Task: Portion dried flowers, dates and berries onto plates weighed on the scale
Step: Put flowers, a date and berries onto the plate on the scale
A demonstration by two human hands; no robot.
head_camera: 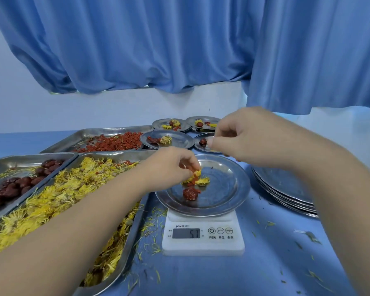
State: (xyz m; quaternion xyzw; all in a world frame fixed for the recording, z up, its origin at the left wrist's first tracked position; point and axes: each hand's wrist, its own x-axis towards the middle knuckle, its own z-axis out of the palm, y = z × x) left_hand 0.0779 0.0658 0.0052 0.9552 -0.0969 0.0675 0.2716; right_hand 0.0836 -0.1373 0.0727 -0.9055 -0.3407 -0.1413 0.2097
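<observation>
While over plate (226,184), left hand (169,165) around flowers (197,173).

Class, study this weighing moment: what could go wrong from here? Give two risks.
The left hand pinches flowers on the plate; any downward pressure could falsify the scale reading. The plate overhangs the small scale, so a push near its rim might tip it.

On the scale (203,242) I read 57 on the LCD (186,233). Brand above looks like "Bo.hi" + Chinese chars, too blurry. Btn captions: 开/关, 单位, 去皮; mid btn (220,230): g/oz.
</observation>
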